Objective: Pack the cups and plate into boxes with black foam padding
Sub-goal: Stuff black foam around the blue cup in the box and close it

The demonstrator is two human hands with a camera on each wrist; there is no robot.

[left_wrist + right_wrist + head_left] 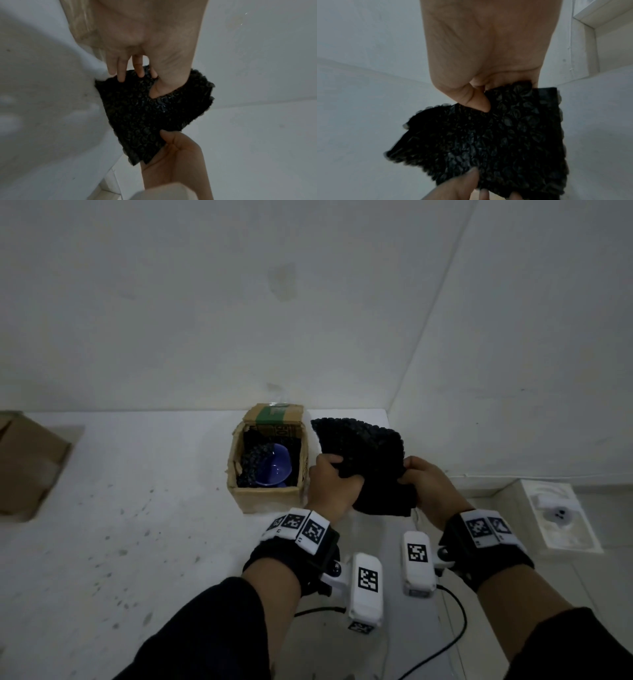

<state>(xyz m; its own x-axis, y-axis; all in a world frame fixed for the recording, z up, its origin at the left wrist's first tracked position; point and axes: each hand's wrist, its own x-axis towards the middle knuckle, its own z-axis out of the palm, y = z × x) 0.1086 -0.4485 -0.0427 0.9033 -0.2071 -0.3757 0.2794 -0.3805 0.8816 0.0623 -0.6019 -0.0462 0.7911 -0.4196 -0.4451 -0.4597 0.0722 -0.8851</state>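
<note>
A small open cardboard box (267,498) stands on the white table and holds a blue cup (272,465) nested in black padding. Just right of the box, both hands hold a sheet of black bubbly foam padding (363,450) above the table's right edge. My left hand (330,479) pinches its left edge, thumb on top. My right hand (426,482) pinches its right edge. In the left wrist view the padding (145,115) hangs between my left hand (147,78) and the other hand's thumb. In the right wrist view my right hand (481,97) grips the padding (496,142).
A second, larger cardboard box (27,467) lies at the table's far left edge. The white table (137,525) is speckled with dark spots. White walls stand close behind and to the right. A white tray-like fixture (561,515) sits on the floor at right.
</note>
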